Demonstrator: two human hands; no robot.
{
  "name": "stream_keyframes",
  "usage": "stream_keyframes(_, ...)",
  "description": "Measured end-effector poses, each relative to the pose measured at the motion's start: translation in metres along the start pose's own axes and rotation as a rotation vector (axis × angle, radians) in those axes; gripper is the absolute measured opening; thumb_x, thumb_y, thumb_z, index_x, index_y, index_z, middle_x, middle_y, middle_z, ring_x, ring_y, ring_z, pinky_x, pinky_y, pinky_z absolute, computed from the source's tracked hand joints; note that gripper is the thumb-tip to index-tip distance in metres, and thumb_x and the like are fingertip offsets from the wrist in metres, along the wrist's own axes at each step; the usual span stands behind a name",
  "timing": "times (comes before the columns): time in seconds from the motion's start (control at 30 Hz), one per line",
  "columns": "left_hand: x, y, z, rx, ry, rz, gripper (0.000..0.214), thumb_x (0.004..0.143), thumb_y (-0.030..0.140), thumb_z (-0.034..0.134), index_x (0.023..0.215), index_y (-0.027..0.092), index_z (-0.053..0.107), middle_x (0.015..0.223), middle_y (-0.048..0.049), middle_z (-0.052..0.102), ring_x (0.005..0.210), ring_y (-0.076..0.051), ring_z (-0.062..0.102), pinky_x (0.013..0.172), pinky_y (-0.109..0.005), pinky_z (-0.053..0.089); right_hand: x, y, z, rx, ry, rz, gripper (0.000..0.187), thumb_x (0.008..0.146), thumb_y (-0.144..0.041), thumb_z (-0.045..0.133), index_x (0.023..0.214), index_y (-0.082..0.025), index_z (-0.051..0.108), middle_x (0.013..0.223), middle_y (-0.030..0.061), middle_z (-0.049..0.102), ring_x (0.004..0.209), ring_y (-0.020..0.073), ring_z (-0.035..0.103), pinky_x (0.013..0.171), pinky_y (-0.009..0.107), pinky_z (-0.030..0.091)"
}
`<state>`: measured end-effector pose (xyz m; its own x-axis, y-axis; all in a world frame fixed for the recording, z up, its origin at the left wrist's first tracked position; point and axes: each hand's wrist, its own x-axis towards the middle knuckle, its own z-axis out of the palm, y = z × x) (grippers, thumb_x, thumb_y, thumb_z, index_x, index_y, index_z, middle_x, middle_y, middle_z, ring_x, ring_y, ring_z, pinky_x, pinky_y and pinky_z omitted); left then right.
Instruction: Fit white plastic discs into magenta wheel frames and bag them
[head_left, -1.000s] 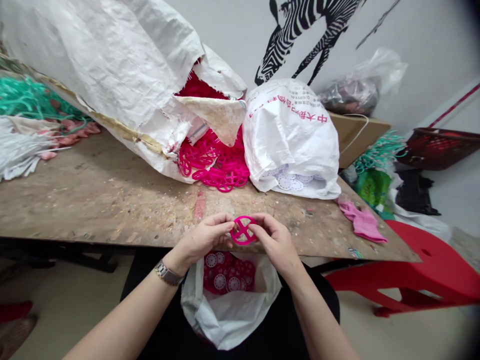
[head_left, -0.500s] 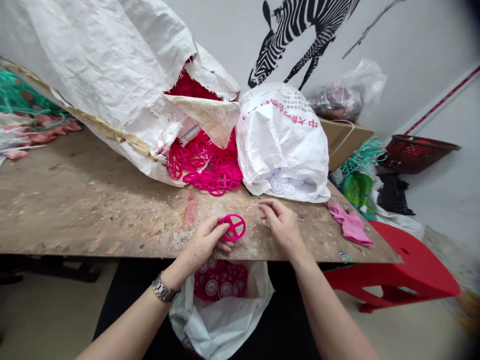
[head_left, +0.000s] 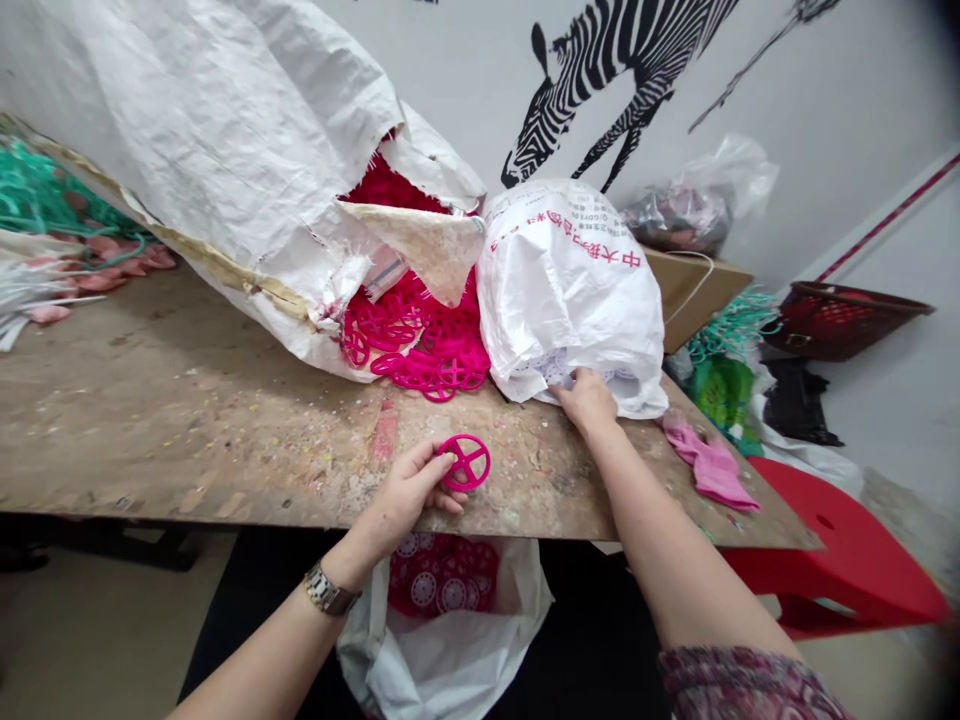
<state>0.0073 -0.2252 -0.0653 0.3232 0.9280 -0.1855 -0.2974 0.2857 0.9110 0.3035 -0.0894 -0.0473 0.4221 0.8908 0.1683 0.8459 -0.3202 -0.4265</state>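
The two hands are well apart. The left hand pinches a pink ring between thumb and fingers, at the ring's left edge. This ring has a cross of spokes inside, and it is held just above the front part of the table. The right hand is stretched forward, with its fingers at the open mouth of a white bag, where white lacy discs show. The fingertips are partly hidden there, so I cannot tell if they grip a disc.

On the left wrist there is a metal watch; on the right arm, a patterned sleeve. Below the table edge, between the forearms, an open pale bag contains pink pieces with white discs.

Behind the left hand, a heap of similar pink rings comes out of a big torn sack, which lies beside the white bag. At the far left are green strands and white strips. To the right, a pink cloth lies near the table's edge, close to a red stool. Farther back stands a cardboard box, and a zebra picture decorates the wall.
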Motion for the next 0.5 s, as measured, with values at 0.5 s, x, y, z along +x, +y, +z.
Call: stream_keyframes(0.5, -0.002, 0.003, 0.002, -0.037, 0.015, 0.005, 0.034, 0.085, 0.037, 0.067, 0.108, 0.014, 0.058, 0.077, -0.0025, 0.069, 0.062, -0.013, 0.071, 0.055, -0.020, 0.060, -0.085, 0.008, -0.032, 0.579, 0.146, -0.110, 0.033, 0.077, -0.053, 0.058, 0.083, -0.020, 0.057, 0.067, 0.0002, 0.062, 0.059, 0.0173, 0.060, 0.057, 0.029, 0.048)
